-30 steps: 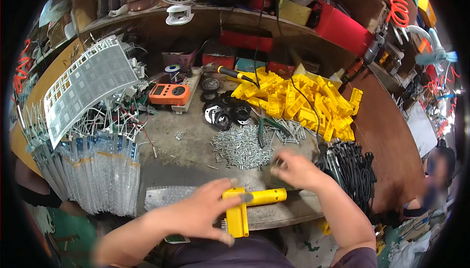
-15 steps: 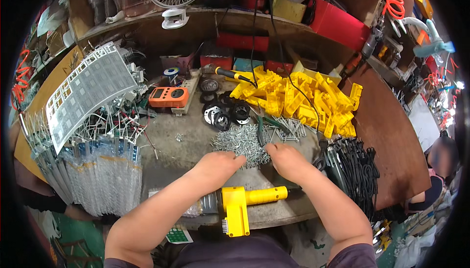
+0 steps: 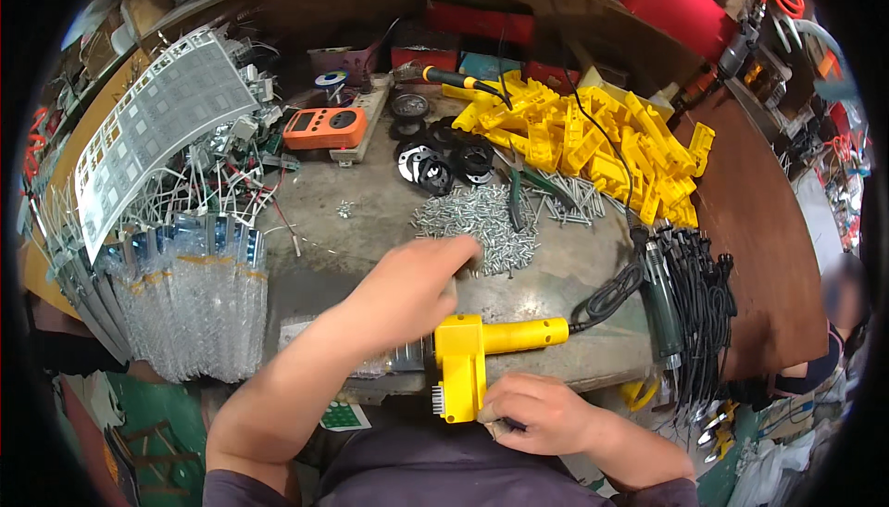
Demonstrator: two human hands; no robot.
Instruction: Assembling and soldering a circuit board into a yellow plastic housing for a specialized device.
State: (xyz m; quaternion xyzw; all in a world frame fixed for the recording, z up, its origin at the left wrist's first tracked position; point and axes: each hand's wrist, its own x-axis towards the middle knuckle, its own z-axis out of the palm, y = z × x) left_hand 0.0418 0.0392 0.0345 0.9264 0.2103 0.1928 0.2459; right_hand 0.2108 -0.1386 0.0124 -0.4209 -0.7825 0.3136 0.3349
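A yellow plastic tool housing with a sideways handle lies at the table's near edge, its row of pale pins facing left. My right hand is beside its lower end, fingers curled together in a pinch; what they hold, if anything, is too small to name. My left hand hovers just above the housing, at the near edge of a heap of small silver screws. Its fingers are bent together, and their tips are partly hidden. Dark-handled pliers rest on the screws.
Yellow plastic shells are piled behind the screws. A screwdriver-shaped power tool and bundled black cables lie right. An orange multimeter stands back left, near bubble-wrapped parts. A person is at the far right.
My right hand has left the screw heap and come down toward me, beside the yellow housing. My left hand stays near the screws. The view has tilted downward.
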